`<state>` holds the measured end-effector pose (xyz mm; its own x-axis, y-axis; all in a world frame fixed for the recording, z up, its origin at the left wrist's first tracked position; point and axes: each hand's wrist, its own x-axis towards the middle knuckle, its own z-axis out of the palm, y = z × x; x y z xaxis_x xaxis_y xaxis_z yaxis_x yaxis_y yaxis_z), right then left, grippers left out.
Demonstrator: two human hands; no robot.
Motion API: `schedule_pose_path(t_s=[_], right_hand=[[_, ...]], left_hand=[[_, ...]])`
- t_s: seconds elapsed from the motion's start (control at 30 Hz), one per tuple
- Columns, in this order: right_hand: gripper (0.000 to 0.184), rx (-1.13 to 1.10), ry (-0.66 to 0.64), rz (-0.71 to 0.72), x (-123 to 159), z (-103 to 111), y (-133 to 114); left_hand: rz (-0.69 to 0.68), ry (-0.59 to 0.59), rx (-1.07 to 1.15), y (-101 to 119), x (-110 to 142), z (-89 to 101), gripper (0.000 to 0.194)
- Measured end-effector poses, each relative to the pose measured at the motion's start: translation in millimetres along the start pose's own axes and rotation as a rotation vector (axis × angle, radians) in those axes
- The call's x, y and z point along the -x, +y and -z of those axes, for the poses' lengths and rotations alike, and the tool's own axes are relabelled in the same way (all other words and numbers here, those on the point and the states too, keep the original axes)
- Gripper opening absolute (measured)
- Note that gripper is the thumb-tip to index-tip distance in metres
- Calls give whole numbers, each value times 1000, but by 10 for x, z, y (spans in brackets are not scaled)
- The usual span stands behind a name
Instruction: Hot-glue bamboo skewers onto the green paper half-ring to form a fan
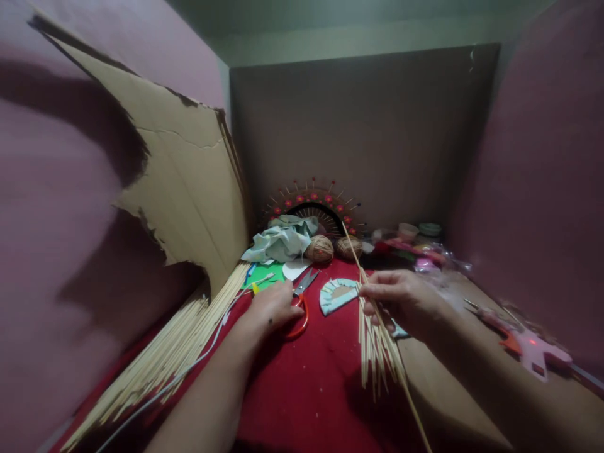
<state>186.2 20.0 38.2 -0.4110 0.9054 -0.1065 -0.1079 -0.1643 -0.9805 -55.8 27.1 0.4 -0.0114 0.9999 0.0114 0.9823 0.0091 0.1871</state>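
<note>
My left hand is closed around orange-handled scissors that lie low over the red cloth, blades pointing away. Its fingertips are partly hidden. Between the thumb and fingers of my right hand is a long thin wooden stick, slanting from upper left to lower right. Under that hand lies a bundle of shorter sticks. Just left of them is a half-round piece wrapped in pale blue fabric. A scrap of similar fabric peeks out below my right hand.
Long sticks and a white cable run along the left. Torn cardboard leans on the wall. Crumpled fabric, twine balls and a decorated arch stand behind. A pink glue gun lies right on cardboard.
</note>
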Motion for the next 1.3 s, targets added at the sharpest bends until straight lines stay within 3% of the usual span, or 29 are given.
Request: schedule_pose_path(t_s=[0.13, 0.27, 0.37, 0.43, 0.53, 0.67, 0.93, 1.3], right_hand=[[23, -16, -72, -61, 2, 37, 120], [23, -60, -105, -38, -17, 128, 174], [21, -105, -91, -6, -24, 200, 172], [20, -140, -92, 3, -19, 236, 153], [17, -188, -120, 15, -6, 273, 126], [13, -227, -218, 82, -6, 309, 152], [9, -312, -508, 38, -44, 304, 319], [10, -315, -663, -36, -38, 284, 398]], left_hand=[[25, -29, 43, -68, -1, -6, 34], [94, -15, 100, -174, 27, 131, 39], [70, 24, 242, -171, 70, 225, 43], [-45, 35, 353, -111, 117, 251, 42], [-359, 22, 452, 1, 191, 238, 41], [-624, 53, 415, 61, 228, 171, 45], [-752, 28, 385, 175, 315, 167, 46], [-824, -28, 425, 234, 390, 172, 50]])
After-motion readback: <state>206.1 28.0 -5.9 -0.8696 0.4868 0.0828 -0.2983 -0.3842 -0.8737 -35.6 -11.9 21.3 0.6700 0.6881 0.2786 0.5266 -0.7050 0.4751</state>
